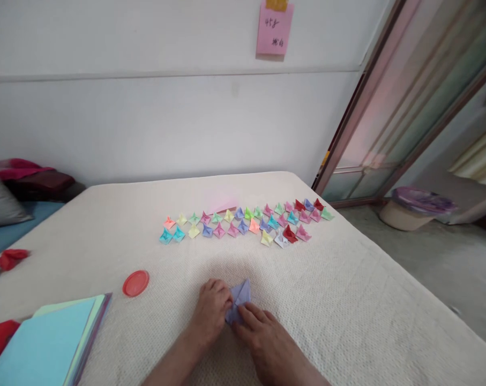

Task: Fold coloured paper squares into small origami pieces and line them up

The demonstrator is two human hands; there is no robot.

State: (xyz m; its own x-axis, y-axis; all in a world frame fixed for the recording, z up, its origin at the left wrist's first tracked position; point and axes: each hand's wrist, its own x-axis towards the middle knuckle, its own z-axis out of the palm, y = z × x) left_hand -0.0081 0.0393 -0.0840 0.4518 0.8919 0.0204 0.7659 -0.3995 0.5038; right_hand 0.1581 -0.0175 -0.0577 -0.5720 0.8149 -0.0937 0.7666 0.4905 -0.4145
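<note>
A partly folded lavender paper lies on the cream textured cloth of the table, between my hands. My left hand grips its left edge with curled fingers. From the lower right, my right hand presses on its lower part, fingers close together and the thumb under the near edge. Beyond my hands, several small folded paper pieces in many colours, such as a red one and a cyan one, stand in uneven rows.
At the left are a red round lid, a stack of coloured paper and a crumpled red piece. A pink note hangs on the white wall behind. A lined bin stands on the floor at right.
</note>
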